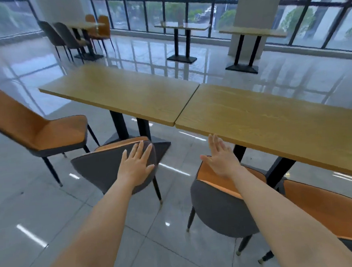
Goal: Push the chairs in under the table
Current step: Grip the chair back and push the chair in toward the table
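Far-left chair (48,129): seen at the left edge of the frame, orange seat turned toward the bench, set well apart from it.
Left chair (103,167): placed lower centre-left, grey backrest toward the camera, near the left bench (116,91) but not tucked under it.
Left hand (137,166): laid flat on that backrest's upper right part, fingers (140,148) spread and extended, nothing gripped.
Right hand (221,159): held open above the middle chair (217,208), fingers straight and nearly together; contact cannot be told.
Right bench (272,124): butted against the left bench.
Right-edge chair (326,209): partly cut off at the lower right.
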A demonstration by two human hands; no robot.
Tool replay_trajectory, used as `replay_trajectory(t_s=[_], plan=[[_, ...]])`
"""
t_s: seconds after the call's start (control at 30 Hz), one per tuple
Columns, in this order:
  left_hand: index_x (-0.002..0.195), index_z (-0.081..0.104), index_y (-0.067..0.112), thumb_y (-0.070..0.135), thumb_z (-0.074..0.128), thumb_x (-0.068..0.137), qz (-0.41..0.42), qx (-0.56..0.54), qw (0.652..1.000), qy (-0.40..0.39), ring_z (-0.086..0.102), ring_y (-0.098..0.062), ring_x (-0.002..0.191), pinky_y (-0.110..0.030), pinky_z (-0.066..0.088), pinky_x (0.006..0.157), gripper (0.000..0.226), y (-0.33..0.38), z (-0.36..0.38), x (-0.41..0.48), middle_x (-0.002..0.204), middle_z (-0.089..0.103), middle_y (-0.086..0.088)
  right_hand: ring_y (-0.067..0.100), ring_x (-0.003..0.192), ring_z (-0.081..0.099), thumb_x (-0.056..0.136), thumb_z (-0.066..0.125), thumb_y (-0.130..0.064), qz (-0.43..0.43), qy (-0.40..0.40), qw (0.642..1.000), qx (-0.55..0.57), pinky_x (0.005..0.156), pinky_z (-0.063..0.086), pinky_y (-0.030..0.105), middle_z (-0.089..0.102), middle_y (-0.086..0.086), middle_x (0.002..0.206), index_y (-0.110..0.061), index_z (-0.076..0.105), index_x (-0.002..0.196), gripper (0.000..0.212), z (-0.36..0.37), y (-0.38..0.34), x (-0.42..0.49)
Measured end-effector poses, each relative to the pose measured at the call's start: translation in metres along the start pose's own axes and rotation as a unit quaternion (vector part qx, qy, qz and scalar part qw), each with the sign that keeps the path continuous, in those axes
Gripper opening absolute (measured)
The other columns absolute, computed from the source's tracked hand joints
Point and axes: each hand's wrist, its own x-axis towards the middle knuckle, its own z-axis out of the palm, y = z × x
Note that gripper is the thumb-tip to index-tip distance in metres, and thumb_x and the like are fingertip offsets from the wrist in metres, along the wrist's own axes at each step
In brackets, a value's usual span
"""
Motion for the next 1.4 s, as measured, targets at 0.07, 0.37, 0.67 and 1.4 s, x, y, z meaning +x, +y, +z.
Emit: replay_trajectory(t_s=[0.07, 0.37, 0.67, 1.4], plan=[[0.146, -0.008, 0.026, 0.048, 0.031, 0.096, -0.037, 0.003, 0.999, 0.014, -0.007, -0.022, 0.145, -0.047, 0.002, 0.117, 0.067, -0.044, -0.006, -0.011, 0.158, -0.008, -0.005, 0.022, 0.144, -0.015, 0.096, 0.025, -0.051, -0.037, -0.005, 0.999, -0.002, 0.117, -0.004, 0.040, -0.024, 0.005, 0.154, -0.017, -0.023, 0.143, 0.075, 0.000, -0.043, 0.016], [0.146, -0.009, 0.024, 0.048, 0.039, 0.094, -0.148, 0.015, 0.989, -0.010, -0.005, -0.025, 0.145, -0.049, 0.005, 0.116, 0.074, -0.202, -0.002, -0.049, 0.158, -0.005, -0.009, 0.020, 0.143, -0.017, 0.093, 0.038, -0.053, -0.134, -0.045, 0.990, -0.028, 0.117, -0.004, 0.039, -0.025, 0.004, 0.154, -0.018, -0.025, 0.142, 0.087, 0.046, -0.200, 0.070], [0.145, -0.012, 0.025, 0.047, 0.046, 0.092, -0.102, -0.010, 0.993, -0.065, -0.007, -0.025, 0.145, -0.048, 0.003, 0.116, 0.082, -0.227, 0.048, 0.022, 0.157, -0.010, -0.008, 0.021, 0.143, -0.015, 0.089, 0.049, -0.051, -0.125, -0.074, 0.987, -0.075, 0.117, -0.004, 0.039, -0.025, 0.004, 0.154, -0.019, -0.025, 0.142, 0.096, 0.085, -0.230, 0.150], [0.133, 0.039, 0.034, 0.013, 0.060, 0.081, 0.086, -0.133, 0.963, -0.218, 0.058, -0.027, 0.099, -0.042, 0.054, 0.080, 0.060, -0.279, 0.088, 0.122, 0.117, 0.063, -0.003, 0.025, 0.101, 0.060, 0.081, 0.067, -0.029, -0.082, -0.050, 0.987, -0.126, 0.088, 0.045, 0.034, 0.067, 0.005, 0.109, -0.017, 0.062, 0.107, 0.029, 0.125, -0.245, 0.240]])
